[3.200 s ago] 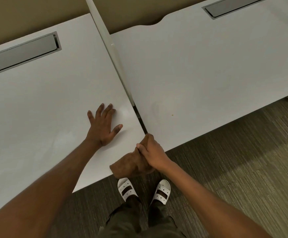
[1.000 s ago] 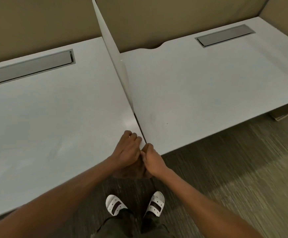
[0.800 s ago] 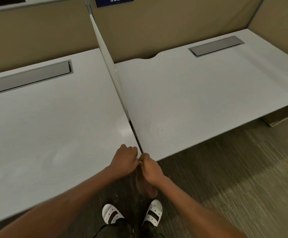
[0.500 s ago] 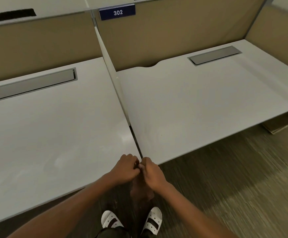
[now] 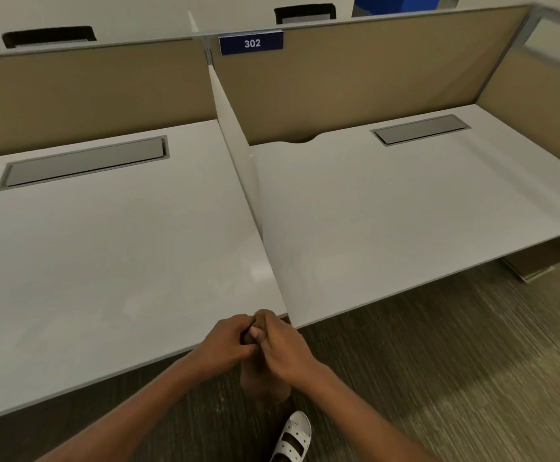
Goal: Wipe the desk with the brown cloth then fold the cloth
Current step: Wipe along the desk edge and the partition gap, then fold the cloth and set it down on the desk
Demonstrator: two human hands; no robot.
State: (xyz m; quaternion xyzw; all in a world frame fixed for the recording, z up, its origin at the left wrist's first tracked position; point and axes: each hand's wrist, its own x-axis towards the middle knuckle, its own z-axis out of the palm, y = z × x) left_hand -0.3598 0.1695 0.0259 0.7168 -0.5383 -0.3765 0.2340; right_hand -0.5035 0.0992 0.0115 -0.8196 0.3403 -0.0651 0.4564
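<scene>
The brown cloth (image 5: 262,385) hangs bunched below my two hands, just off the front edge of the white desk (image 5: 112,261). My left hand (image 5: 227,343) and my right hand (image 5: 285,348) are pressed together, both gripping the cloth's top edge between fingers and thumbs. Most of the cloth is hidden behind my hands and wrists. The hands hover at the front end of the gap between the left desk and the right desk (image 5: 388,221).
A thin white divider panel (image 5: 238,155) stands between the two desks. Each desk has a grey cable tray lid (image 5: 85,163) near the back. Tan partition walls (image 5: 355,78) with a blue "302" sign (image 5: 251,43) close the back. My white sandal (image 5: 292,438) is on the carpet.
My left hand left the desk surface and joined the right hand on the cloth. The cloth came off the desk edge and now hangs down. My view tilted up.
</scene>
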